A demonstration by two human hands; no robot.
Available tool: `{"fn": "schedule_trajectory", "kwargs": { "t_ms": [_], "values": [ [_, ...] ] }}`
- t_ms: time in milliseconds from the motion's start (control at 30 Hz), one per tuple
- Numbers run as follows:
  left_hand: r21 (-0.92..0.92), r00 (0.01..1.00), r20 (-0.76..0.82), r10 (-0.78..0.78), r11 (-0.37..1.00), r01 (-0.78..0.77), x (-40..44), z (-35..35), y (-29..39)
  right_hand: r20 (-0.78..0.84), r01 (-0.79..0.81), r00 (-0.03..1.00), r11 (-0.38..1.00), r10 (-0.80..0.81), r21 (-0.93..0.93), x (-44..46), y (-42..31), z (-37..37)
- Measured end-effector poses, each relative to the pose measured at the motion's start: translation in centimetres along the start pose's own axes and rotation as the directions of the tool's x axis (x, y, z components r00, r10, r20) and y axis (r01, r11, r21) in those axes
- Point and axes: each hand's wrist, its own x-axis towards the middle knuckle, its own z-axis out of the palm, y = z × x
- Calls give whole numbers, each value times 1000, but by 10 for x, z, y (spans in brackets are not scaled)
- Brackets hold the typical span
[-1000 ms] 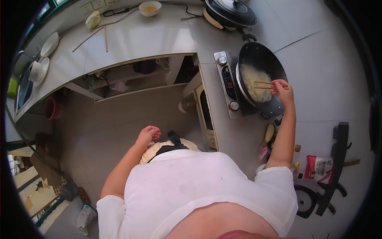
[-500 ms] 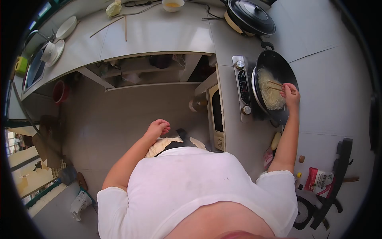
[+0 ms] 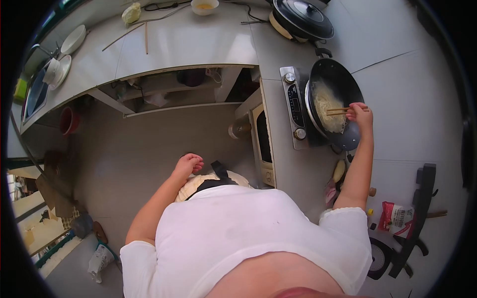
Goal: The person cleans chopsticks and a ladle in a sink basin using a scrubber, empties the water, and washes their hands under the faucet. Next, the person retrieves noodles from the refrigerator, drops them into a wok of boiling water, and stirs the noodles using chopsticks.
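Observation:
My right hand (image 3: 361, 115) grips a pair of wooden chopsticks (image 3: 339, 111) over a black wok (image 3: 343, 82). The chopstick tips touch pale noodles (image 3: 325, 102) lying in the wok. Under the wok is an induction cooker (image 3: 296, 107), with its knobs and panel on the left side. My left hand (image 3: 190, 165) hangs in front of my waist, away from the counter, its fingers loosely curled; what is inside the curl, if anything, is hidden.
A lidded black pan (image 3: 303, 20) stands beyond the wok. The far counter holds a bowl (image 3: 204, 6), a cabbage (image 3: 131, 13), loose chopsticks (image 3: 146, 38) and dishes. At the lower right lie a red-and-white packet (image 3: 397, 219) and a round scale (image 3: 378, 257).
The camera view has swung to one side and partly back. My right hand and the chopsticks have shifted a little over the noodles. My left hand stays near my waist.

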Motion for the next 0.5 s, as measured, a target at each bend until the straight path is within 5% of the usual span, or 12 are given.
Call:
{"fn": "schedule_trajectory", "kwargs": {
  "t_ms": [133,167,267,367,500],
  "values": [
    [-8,1000,-5,0,1000,0,-2,2,-1,-263,-31,965,995,5,-96,27,30,-28],
    [-7,1000,2,0,1000,0,-1,2,-1,-278,-115,960,959,40,-261,37,47,-29],
    [-9,1000,17,8,1000,-8,2,5,-2,-157,-100,983,994,93,-36,38,67,-13],
    [0,1000,19,8,1000,-8,1,5,-3,-288,62,958,988,-20,139,10,32,0],
    [27,999,33,0,1000,-1,4,11,-4,-2,72,997,986,-72,151,11,42,6]
  ]
}}
